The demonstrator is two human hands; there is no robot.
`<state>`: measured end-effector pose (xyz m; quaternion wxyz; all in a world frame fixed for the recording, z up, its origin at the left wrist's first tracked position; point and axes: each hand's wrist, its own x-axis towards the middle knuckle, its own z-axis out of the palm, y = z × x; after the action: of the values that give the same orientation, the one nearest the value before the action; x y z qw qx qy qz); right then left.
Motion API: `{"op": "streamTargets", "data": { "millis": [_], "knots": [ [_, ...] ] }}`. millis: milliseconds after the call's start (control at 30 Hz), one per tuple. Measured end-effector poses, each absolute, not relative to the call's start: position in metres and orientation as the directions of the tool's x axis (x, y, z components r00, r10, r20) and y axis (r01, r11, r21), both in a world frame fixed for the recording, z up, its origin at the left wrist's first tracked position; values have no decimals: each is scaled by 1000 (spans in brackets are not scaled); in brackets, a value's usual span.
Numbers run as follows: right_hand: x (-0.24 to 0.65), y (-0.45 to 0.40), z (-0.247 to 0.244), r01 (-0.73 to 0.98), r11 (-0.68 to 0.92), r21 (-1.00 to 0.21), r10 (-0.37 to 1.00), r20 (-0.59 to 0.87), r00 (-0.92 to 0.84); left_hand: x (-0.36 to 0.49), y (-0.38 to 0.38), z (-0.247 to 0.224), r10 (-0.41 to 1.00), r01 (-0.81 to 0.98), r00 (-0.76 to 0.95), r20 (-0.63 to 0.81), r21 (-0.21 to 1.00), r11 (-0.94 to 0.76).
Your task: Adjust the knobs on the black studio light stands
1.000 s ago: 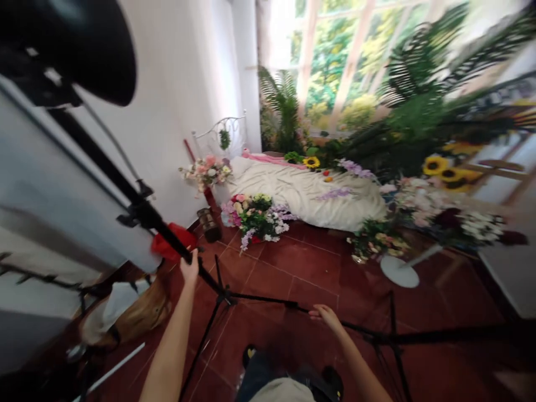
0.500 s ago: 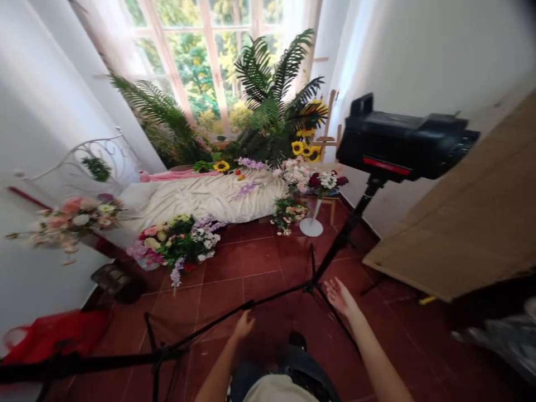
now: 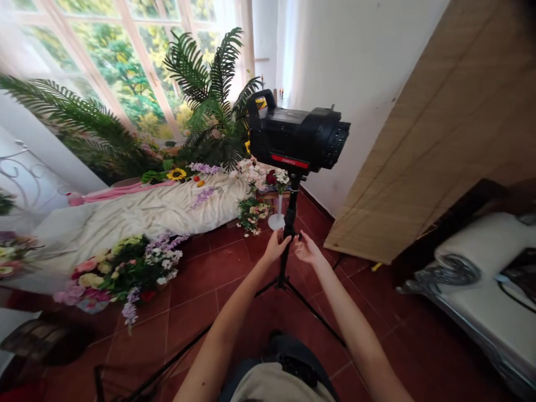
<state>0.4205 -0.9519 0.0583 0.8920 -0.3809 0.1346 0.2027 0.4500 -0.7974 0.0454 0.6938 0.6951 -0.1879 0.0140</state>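
A black studio light (image 3: 293, 137) with a red label strip and a top handle sits on an upright black light stand (image 3: 290, 209). My left hand (image 3: 274, 247) closes around the stand's pole at a joint below the lamp, its thumb across the front. On the other side of the same joint, my right hand (image 3: 307, 250) has its thumb and forefinger at a small dark knob (image 3: 298, 237), with the other fingers curled. The stand's legs spread over the red tile floor below both hands.
Left of the stand is a bed with a cream cover (image 3: 167, 209) and bunches of artificial flowers (image 3: 113, 265). A white pedestal (image 3: 276, 221) stands behind the pole. A bamboo blind (image 3: 389, 184) and a pale sofa (image 3: 481, 262) are at right. Another stand's legs (image 3: 184, 349) lie low left.
Both hands have risen from low and apart to the pole's joint; the left now grips the pole and the right pinches the knob. My view has turned right, bringing the sofa in.
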Motion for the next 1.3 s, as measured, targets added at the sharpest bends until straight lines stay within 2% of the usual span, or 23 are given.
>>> {"op": "streamTargets", "data": {
  "millis": [100,167,233,300,367,400,433,467,533,600,667,767,867,1033,1133,1300],
  "knots": [
    [424,-960,56,-483,695,-533,328,-363,872,466,-828,52,-209,-197,957,201,980,42],
    [425,-963,56,-475,700,-534,344,-330,879,472,-839,49,-158,-141,977,140,990,6],
    [426,-964,56,-448,661,-602,324,-309,894,476,-844,44,-119,-139,983,137,990,-8],
    [426,-963,55,-385,545,-744,235,-305,923,478,-845,39,-118,-186,976,185,983,1],
    [424,-963,55,-269,283,-921,84,-256,963,478,-841,34,-151,-233,960,234,972,21],
    [422,-964,55,-190,87,-978,10,-190,982,477,-836,31,-166,-238,957,240,971,31],
    [419,-966,56,-103,-136,-985,-41,-99,994,475,-829,29,-180,-222,958,224,975,32],
    [416,-968,57,-22,-362,-932,-63,1,998,473,-821,25,-194,-186,963,186,982,18],
    [411,-973,61,86,-714,-695,-44,168,985,465,-803,18,-203,-89,976,75,994,-59],
    [408,-976,65,131,-867,-480,-3,269,963,458,-787,12,-184,-20,983,-9,988,-150],
    [407,-977,66,141,-894,-426,-20,352,936,452,-779,11,-161,-9,987,-19,985,-174],
    [411,-976,62,84,-835,-543,-181,416,891,452,-783,20,-174,-34,985,15,994,-103],
    [417,-973,59,35,-754,-656,-275,364,890,461,-800,36,-205,-73,976,70,997,-6],
    [414,-969,72,141,-635,-760,-241,368,898,479,-833,55,-209,-127,968,139,989,72],
    [410,-968,89,200,-592,-781,-206,386,899,487,-847,57,-125,-162,978,165,986,37],
    [416,-969,119,286,-471,-835,-255,439,861,493,-859,49,-7,-176,984,177,980,87]
  ]
}}
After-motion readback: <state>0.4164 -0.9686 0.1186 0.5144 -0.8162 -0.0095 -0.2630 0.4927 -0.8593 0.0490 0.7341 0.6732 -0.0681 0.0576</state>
